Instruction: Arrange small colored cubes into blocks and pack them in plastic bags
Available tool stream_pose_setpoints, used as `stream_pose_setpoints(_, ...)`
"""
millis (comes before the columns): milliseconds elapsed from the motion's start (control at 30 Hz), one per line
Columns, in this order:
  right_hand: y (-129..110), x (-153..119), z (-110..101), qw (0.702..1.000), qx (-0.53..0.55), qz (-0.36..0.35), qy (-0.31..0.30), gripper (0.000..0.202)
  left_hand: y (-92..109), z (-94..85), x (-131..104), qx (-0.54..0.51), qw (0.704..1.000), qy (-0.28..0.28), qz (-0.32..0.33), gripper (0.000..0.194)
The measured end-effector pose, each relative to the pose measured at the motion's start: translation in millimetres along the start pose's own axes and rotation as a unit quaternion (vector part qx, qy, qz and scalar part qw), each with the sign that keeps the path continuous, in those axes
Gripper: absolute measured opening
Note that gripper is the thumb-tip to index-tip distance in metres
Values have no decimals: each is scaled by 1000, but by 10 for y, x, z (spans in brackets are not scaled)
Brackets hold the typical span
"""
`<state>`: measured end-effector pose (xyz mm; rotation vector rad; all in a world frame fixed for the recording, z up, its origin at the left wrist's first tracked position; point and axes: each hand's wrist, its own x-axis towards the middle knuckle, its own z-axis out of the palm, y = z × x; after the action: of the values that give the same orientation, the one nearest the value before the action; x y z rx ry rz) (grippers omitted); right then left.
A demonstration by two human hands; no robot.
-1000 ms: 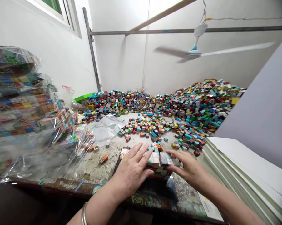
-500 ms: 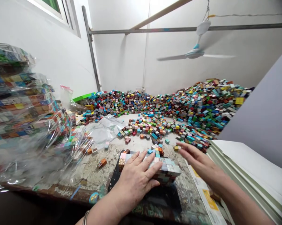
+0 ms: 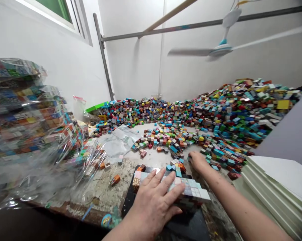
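My left hand [image 3: 157, 195] lies with fingers spread over the top of a long stack of small printed cubes [image 3: 194, 188], its thumb along the near side. Beneath the stack is a black tray [image 3: 128, 197]. Beyond its right end, my right hand [image 3: 198, 161] is down at the table with fingers curled together; whatever they hold is hidden. A few loose cubes [image 3: 177, 164], blue and orange among them, sit just behind the stack.
Loose cubes form a large heap [image 3: 231, 113] along the wall, with a smaller scatter [image 3: 163, 137] before it. Plastic-wrapped block stacks [image 3: 27, 117] stand left, near a clear bag [image 3: 120, 140]. Pale sheets [image 3: 273, 187] are piled right. A fan [image 3: 222, 50] hangs above.
My right hand has lowered to the table and its fingers have curled in. My left hand stays on the stack. The whole view has shifted a little.
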<state>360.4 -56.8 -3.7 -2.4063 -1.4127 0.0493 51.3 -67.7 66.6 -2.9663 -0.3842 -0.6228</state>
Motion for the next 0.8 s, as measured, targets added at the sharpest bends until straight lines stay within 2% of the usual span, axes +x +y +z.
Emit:
stream_pose_setpoints(67, -9, -102, -80, 1000, 13, 8, -25, 18, 1, 5, 7, -2, 1000, -1, -3, 51)
stream_pose_setpoints(167, -93, -397, -335, 998, 54, 2, -33, 23, 2, 10, 13, -6, 1000, 1, -3, 50)
stream_pose_setpoints(267, -252, -824, -688, 992, 119, -32, -25, 33, 8, 4, 18, -12, 1000, 5, -4, 50)
stream_pose_setpoints(333, -369, -1090, -894, 978, 196, -66, -31, 32, 14, -2, 25, -14, 1000, 5, -8, 50)
stream_pose_setpoints(400, -468, -1277, -1025, 978, 183, -97, -24, 29, 21, -7, 34, -12, 1000, 3, -13, 50)
stream_pose_setpoints(533, -569, -1402, -1086, 982, 123, -144, -5, 25, 32, -10, 44, -9, 1000, 4, -18, 49)
stream_pose_setpoints(667, -600, -1432, -1089, 975, 140, -171, 10, 29, 35, -11, 40, -12, 1000, 6, -15, 48)
stream_pose_setpoints(800, -588, -1577, -1020, 977, 152, -141, 44, 37, 34, 0, 33, -13, 1000, 12, -19, 48)
